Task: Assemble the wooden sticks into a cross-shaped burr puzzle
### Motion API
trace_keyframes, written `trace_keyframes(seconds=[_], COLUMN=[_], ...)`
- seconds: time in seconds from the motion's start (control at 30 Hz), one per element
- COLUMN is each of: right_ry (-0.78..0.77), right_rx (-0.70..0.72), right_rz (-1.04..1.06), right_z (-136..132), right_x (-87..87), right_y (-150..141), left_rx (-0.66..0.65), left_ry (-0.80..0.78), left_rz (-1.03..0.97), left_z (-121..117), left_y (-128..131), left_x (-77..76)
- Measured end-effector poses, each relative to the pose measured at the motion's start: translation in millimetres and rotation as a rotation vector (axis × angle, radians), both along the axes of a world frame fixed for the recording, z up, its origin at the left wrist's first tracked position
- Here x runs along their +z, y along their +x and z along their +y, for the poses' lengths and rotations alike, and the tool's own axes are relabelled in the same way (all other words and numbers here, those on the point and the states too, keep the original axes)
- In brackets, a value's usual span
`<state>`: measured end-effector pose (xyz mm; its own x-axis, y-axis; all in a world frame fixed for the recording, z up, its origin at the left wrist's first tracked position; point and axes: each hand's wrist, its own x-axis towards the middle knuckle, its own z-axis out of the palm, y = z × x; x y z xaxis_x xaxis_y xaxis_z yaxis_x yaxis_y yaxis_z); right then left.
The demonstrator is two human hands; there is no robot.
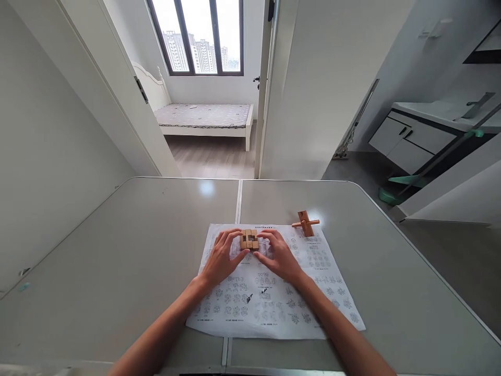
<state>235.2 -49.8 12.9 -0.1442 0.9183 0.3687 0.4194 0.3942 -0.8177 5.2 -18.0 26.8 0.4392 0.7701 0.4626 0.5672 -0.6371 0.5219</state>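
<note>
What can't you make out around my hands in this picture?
All in the head view:
- Wooden block: underside hidden by its own upper face.
- Left hand and right hand: fingertip contact too small to judge, so grip or light touch is unclear.
- Printed sheet: small print unreadable; parts covered by both hands and the right forearm.
- Crossed wooden pieces: dark mark too small to read.

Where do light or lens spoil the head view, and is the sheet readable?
Head view: sky through the window is blown out; the tabletop has glare near its far edge and beside the wooden cross. Head view, sides: the sink cabinet is dim, and walls lean, probably lens stretch. Head view: the paper sheet has print too small to read.
</note>
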Motion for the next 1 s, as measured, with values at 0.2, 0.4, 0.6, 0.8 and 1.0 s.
trace_keyframes(seconds=[0.2, 0.4, 0.6, 0.8, 1.0], right_ry=[0.052, 0.085, 0.095, 0.095, 0.082], right_rx=[0.029, -0.014, -0.05, -0.058, -0.061], right_rz=[-0.108, -0.171, -0.171, -0.158, -0.162], right_z=[0.6, 2.0, 3.8, 4.1, 4.2], right_x=[-7.1, -8.7, -10.8, -8.1, -7.1], right_y=[-2.4, -4.9, -6.8, -6.9, -6.9], left_rx=[-0.004, 0.016, 0.012, -0.003, -0.013], left_ry=[-0.006, -0.032, -0.007, -0.039, -0.112], left_rz=[0.095, 0.153, 0.169, 0.171, 0.157], left_z=[2.5, 4.4, 6.9, 8.4, 10.2], left_y=[0.6, -1.2, -0.8, -1.7, -3.6], left_x=[-1.0, -1.8, -0.7, 0.1, -2.7])
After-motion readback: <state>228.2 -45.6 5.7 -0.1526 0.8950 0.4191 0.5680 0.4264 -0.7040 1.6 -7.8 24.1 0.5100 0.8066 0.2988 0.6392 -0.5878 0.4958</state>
